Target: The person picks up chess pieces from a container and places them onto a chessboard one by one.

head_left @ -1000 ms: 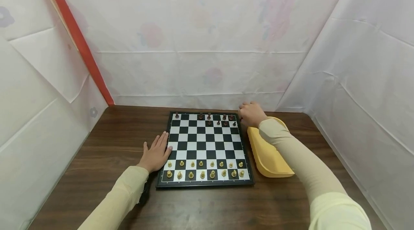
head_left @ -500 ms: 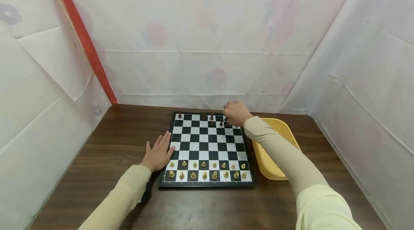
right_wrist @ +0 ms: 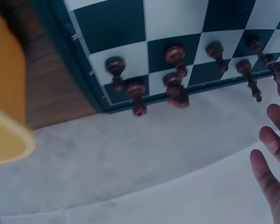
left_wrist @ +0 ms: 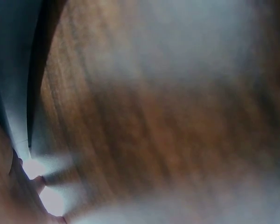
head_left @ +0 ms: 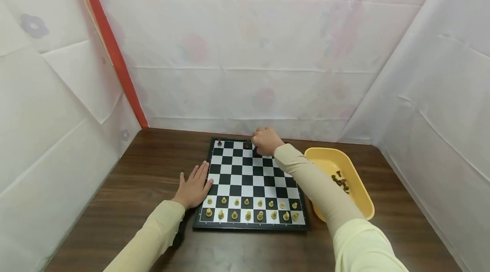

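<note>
Dark pieces (right_wrist: 175, 77) stand in the board's (head_left: 245, 187) two far rows, against the wall-side edge; the wrist view shows about seven of them upright there. My right hand (head_left: 266, 140) is over the middle of that far edge, among the pieces. In the head view its fingers curl down toward the squares, but whether they pinch a piece I cannot tell. In the wrist view several fingers (right_wrist: 270, 179) show loosely straight off the board's edge and bear nothing; the topmost finger lies near the rightmost dark piece.

One dark piece (head_left: 219, 142) stands apart at the far left corner of the board. Light pieces (head_left: 250, 209) fill the two near rows.

My left hand (head_left: 194, 186) lies flat and released on the table (head_left: 115, 216), fingers straight, fingertips touching the board's left edge about halfway along. The left wrist view is blurred and shows only wood grain.

A yellow tray (head_left: 357, 191) sits on the table just right of the board, under my right forearm. More dark pieces (head_left: 340, 180) lie loose inside it.
</note>
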